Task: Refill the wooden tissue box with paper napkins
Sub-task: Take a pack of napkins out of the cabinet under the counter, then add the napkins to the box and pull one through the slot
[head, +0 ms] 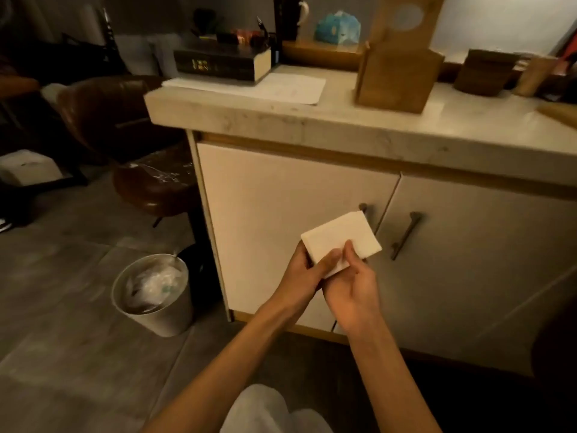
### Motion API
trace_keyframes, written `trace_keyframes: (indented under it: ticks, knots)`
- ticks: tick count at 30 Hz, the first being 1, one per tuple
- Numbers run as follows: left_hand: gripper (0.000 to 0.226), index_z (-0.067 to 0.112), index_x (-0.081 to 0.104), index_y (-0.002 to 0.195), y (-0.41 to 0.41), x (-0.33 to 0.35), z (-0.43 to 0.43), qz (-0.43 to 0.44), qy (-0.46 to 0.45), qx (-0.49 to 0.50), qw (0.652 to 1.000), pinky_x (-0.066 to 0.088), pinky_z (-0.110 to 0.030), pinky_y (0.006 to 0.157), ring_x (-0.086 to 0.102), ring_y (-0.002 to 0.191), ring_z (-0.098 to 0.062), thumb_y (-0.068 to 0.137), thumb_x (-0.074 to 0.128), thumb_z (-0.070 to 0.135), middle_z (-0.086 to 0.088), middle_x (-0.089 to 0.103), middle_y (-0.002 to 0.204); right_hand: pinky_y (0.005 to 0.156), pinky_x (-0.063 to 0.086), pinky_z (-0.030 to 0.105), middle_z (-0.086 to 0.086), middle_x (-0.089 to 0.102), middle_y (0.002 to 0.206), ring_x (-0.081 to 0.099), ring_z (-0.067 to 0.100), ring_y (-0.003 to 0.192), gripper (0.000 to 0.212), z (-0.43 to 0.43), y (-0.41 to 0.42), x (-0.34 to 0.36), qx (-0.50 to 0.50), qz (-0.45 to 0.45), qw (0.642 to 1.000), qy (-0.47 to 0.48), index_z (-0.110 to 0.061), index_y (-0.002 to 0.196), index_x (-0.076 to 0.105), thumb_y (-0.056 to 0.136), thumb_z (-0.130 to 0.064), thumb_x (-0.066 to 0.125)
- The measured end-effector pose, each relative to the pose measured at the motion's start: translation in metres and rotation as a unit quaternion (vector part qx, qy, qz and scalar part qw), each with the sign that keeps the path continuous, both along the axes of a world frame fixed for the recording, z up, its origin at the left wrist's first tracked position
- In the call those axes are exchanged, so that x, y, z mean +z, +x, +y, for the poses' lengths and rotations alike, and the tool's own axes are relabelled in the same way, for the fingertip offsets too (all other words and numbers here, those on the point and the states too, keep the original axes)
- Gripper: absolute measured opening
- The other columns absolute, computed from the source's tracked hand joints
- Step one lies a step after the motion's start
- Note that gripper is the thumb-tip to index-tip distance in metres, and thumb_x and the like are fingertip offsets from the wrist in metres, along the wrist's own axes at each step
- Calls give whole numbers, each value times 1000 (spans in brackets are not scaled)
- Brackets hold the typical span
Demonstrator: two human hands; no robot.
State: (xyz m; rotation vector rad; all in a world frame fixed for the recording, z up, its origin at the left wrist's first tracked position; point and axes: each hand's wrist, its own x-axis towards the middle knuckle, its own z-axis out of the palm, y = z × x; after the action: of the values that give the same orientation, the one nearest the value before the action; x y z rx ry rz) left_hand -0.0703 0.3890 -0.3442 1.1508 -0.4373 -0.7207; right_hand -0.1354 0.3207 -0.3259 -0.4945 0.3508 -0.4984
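One stack of paper napkins (342, 237) gripped by two hands: left hand (304, 270) curled round near edge, right hand (352, 285) pinching corner. One wooden tissue box (396, 76) stood on bench (312, 120), contents hidden. One waste bin (168, 323) on floor, crumpled plastic (153, 282) contained.

We look through dim, warm light onto a grey tiled floor (62, 307). A pale stone worktop (312, 123) tops a white two-door cabinet (281, 198). A brown leather chair (125, 120) sits past the worktop's left edge, and a lined bin (175, 317) stands beside the cabinet.
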Motion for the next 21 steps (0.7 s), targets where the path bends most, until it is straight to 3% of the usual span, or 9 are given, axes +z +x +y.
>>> trace_keyframes:
  ticks: [5,9,13,17,21]
  knots:
    - [44,38,58,118,15,74,29,54,45,43,997,57,-30,88,66,111,-13,77,74,40,7,70,118,91,54,38,14,65,128,64,27,116,44,9,6,68,70,61,996,5,-18,132,53,89,-18,60]
    - [50,24,56,127,15,155,42,114,69,42,990,56,-31,90,66,113,-18,80,72,31,-1,70,121,91,55,39,18,62,131,60,30,121,42,7,4,139,126,116,985,30,-14,134,52,92,-14,59]
    - [39,15,53,131,13,257,42,145,113,14,983,55,-32,92,63,116,-22,93,60,14,-7,67,126,91,54,39,19,61,130,60,30,120,45,-4,-9,228,106,164,979,64,-8,134,52,90,-11,62]
    - [34,14,54,128,12,351,26,144,174,-31,974,52,-42,99,61,117,-26,95,57,13,-10,65,127,89,56,37,17,64,127,64,30,115,49,-33,-28,316,105,202,974,-6,-13,133,55,86,-9,69]
    - [38,14,52,130,16,418,-9,76,207,-84,972,52,-46,101,62,115,-25,93,60,16,-8,65,125,86,57,34,11,68,122,67,28,111,55,-74,-44,383,138,236,956,-109,-17,130,57,80,-16,78]
